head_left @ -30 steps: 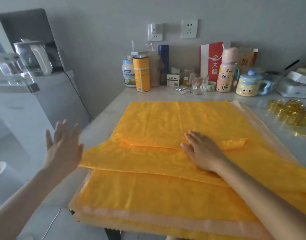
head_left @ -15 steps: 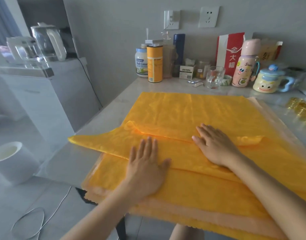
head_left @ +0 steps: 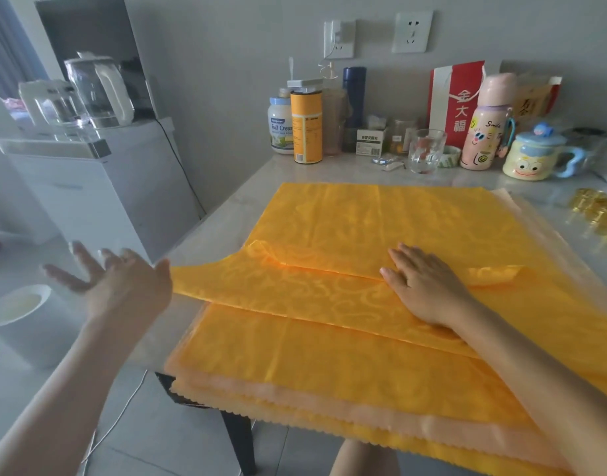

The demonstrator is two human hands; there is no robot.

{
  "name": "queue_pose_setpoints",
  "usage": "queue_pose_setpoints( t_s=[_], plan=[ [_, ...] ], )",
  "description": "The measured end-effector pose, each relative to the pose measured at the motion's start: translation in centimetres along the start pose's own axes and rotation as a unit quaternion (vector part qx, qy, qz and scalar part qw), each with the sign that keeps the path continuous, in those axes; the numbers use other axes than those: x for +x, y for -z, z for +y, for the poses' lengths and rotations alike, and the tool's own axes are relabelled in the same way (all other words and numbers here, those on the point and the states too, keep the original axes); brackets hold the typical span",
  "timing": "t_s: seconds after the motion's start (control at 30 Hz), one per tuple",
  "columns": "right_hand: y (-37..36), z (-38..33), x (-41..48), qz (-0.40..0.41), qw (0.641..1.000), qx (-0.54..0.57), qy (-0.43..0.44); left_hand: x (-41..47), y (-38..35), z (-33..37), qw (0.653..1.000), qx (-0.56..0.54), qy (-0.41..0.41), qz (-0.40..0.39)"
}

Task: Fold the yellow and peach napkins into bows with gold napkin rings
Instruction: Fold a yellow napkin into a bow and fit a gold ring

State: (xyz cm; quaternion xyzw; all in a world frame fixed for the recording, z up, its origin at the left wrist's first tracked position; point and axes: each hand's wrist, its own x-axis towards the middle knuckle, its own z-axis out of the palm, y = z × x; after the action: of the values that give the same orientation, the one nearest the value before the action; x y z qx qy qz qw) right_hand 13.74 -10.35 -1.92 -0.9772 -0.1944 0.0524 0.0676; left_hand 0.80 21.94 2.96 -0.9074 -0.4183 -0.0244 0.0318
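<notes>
The top yellow napkin (head_left: pixel 316 297) is a glossy damask cloth with a woven scroll pattern. It is folded into a long band with sharp creases. It lies across a flat stack of napkins (head_left: pixel 329 365) on the pale, polished stone desk (head_left: pixel 226 221).

The right hand (head_left: pixel 427 290) presses down flat on this napkin, right of its middle. Its fingers (head_left: pixel 403 257) are straight and slightly spread over the upper fold line.

The napkin's pointed left tip reaches past the stack and over the desk's left edge. The left hand (head_left: pixel 123 286) hangs just beside that tip, out over the floor. It is blurred, its fingers are spread wide and it holds nothing. I cannot tell whether its thumb touches the tip.

Under the napkin, yellow sheets alternate with a duller peach napkin (head_left: pixel 364 412). The zigzag-cut near edges of the stack overhang the desk's front.

A strip of bare stone runs left of the napkin. A wider strip lies behind it, before a row of jars, a clear glass tumbler (head_left: pixel 426 151) and a round smiling mug (head_left: pixel 532 159) at the wall.

Far right of the napkin, well apart from both hands, shiny gold napkin rings (head_left: pixel 597 216) are clustered on the desk.
</notes>
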Motion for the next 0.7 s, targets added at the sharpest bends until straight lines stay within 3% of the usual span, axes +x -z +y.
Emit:
queue_pose_setpoints(
  t_s=[0.07, 0.1, 0.13, 0.2, 0.3, 0.47, 0.6, 0.7],
  plan=[
    [0.1, 0.0, 0.0, -0.003, 1.000, 0.000, -0.002, -0.4, 1.2, 3.9, 0.972, -0.110, -0.148, 0.145],
    [0.1, 0.0, 0.1, -0.005, 1.000, 0.002, -0.003, -0.7, 1.3, 6.6, 0.934, -0.179, -0.254, 0.178],
    [0.2, 0.0, 0.1, -0.008, 1.000, 0.003, -0.004, -1.3, 1.4, 9.3, 0.893, -0.236, -0.350, 0.154],
    [0.2, 0.1, 0.0, -0.010, 1.000, 0.005, -0.007, -2.3, 0.9, 14.0, 0.842, -0.261, -0.472, 0.026],
    [0.1, 0.0, 0.2, -0.008, 1.000, 0.001, -0.006, -1.6, -1.0, 17.2, 0.842, -0.175, -0.503, -0.083],
    [0.3, 0.0, 0.3, -0.020, 1.000, -0.001, -0.007, -0.1, -2.0, 17.1, 0.823, -0.186, -0.533, -0.070],
    [0.4, -0.1, 0.2, -0.015, 1.000, -0.004, -0.006, -0.5, -2.0, 16.6, 0.812, -0.120, -0.570, -0.037],
    [0.4, -0.2, 0.2, -0.012, 1.000, 0.000, -0.006, -0.4, -1.9, 16.9, 0.822, -0.118, -0.554, -0.053]
  ],
)
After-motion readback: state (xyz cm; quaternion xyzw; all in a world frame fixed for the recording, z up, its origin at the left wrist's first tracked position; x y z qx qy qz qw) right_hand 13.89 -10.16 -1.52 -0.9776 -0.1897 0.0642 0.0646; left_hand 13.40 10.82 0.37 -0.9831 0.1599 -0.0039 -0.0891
